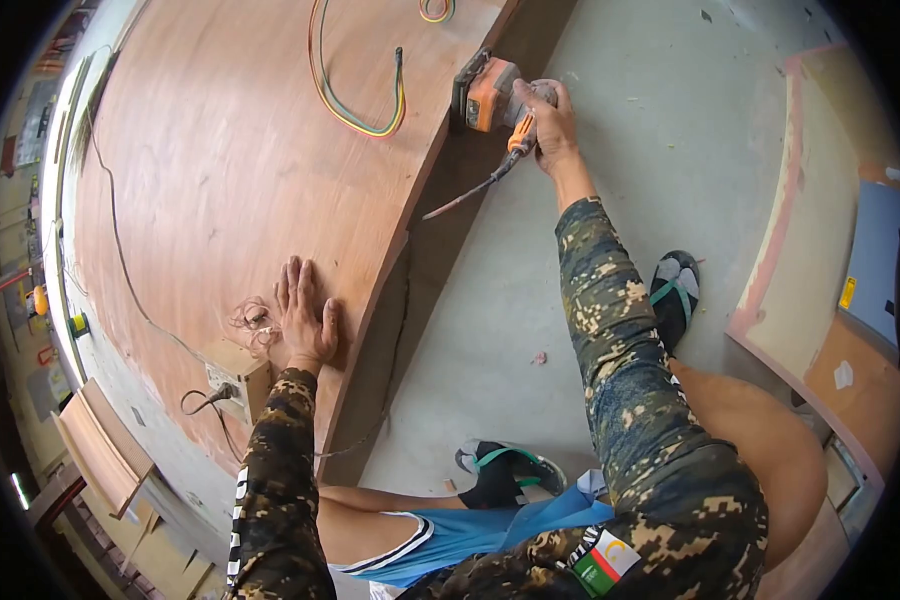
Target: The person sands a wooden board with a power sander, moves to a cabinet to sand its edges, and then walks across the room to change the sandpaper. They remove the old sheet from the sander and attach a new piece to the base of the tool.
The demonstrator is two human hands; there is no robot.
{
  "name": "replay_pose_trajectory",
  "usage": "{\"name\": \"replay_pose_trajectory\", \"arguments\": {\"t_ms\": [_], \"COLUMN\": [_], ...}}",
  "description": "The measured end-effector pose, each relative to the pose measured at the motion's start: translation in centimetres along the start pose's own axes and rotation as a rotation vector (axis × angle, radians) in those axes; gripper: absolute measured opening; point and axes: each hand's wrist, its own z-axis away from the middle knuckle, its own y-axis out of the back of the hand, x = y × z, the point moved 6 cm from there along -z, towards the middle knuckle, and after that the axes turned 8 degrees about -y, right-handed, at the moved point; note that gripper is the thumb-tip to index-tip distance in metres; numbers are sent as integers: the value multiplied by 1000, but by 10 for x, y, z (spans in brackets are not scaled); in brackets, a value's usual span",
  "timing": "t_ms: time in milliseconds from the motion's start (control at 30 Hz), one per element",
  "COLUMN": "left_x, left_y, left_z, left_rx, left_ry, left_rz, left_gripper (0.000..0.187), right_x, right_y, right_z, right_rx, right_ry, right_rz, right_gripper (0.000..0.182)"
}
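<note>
My right hand (558,130) is wrapped round the body of an orange and grey electric sander (492,95), its dark pad turned toward the edge of a large plywood panel (220,190). The sander's power cord (457,204) hangs down past that edge. Flat on the panel, fingers stretched out, lies my left hand (307,312). Beside its fingers is a loose tangle of thin brownish strands (254,318). A wooden outlet box (238,380) with a black plug (225,392) in it sits just below that hand.
Coloured wires (400,108) lie in a loop on the panel's upper part. A thin cable (120,240) runs along its left side. My sandalled feet (676,285) are on the grey floor (530,300). At right stands a pale board (760,290) with pink edging, near a blue case (878,260).
</note>
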Motion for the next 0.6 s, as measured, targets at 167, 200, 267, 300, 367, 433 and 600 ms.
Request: {"name": "replay_pose_trajectory", "arguments": {"t_ms": [167, 200, 267, 300, 367, 433, 600], "left_x": [0, 0, 0, 0, 0, 1, 0], "left_y": [0, 0, 0, 0, 0, 1, 2], "left_z": [0, 1, 1, 1, 0, 1, 2], "left_rx": [-17, -13, -12, -15, -14, -30, -37], "left_ry": [15, 11, 4, 3, 1, 11, 23], "left_rz": [-12, -4, 5, -2, -10, -22, -17], "left_gripper": [72, 73, 73, 73, 73, 73, 74], "right_x": [29, 36, 39, 48, 64, 66, 22], "right_y": [0, -3, -14, -14, -14, -12, -11], "right_z": [33, 49, 87, 95, 100, 97, 55], "right_rx": [62, 59, 61, 62, 23, 16, 87], "right_ry": [64, 42, -13, -14, 56, 65, 105], "right_rz": [112, 89, 35, 35, 134, 116, -9], "right_gripper": [58, 56, 54, 54, 53, 52, 38]}}
